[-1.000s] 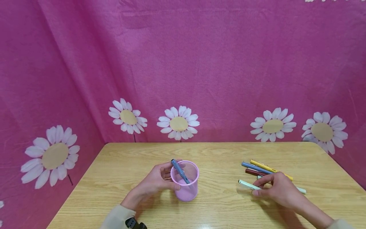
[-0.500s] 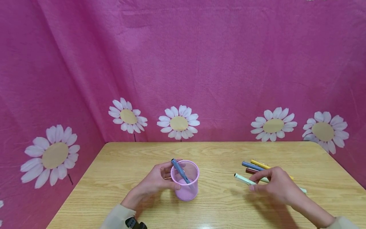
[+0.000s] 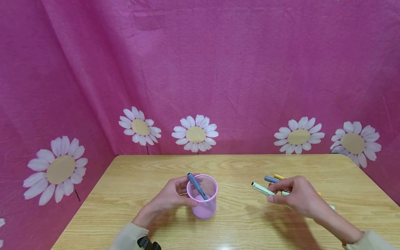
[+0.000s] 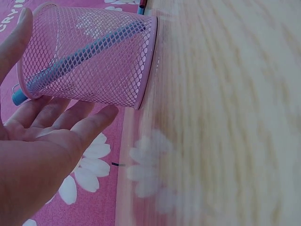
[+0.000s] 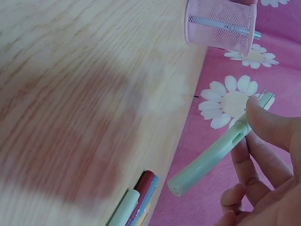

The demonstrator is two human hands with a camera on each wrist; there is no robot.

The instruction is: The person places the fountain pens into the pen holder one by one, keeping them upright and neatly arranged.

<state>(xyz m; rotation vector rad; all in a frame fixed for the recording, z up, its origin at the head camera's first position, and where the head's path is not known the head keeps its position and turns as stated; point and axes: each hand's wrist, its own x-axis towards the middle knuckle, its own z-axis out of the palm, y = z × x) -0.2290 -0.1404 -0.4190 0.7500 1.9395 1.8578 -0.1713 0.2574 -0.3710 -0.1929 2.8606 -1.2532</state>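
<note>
My left hand (image 3: pixel 171 195) holds a pink mesh pen cup (image 3: pixel 204 210) upright on the table, thumb at the near side and fingers round the left and back. A grey-blue pen (image 3: pixel 197 186) leans inside, its capped end above the rim. Over at the right, my right hand (image 3: pixel 302 198) pinches a mint-green pen (image 3: pixel 261 188) between thumb and fingers. In the right wrist view this pen (image 5: pixel 207 165) is raised off the table, with its clip end beyond the thumb. The right hand partly hides the pens below it.
On the wooden table (image 3: pixel 150 166) at right lie a yellow pen (image 3: pixel 279 176), a blue pen (image 3: pixel 271 179), a dark red pen (image 5: pixel 143 184) and another mint-green pen (image 5: pixel 125 207), side by side. A pink cloth (image 3: pixel 237 76) with daisies hangs behind the table.
My right hand has lifted the mint-green pen from beside the others and moved it up and left toward the cup. The left hand and cup stay put.
</note>
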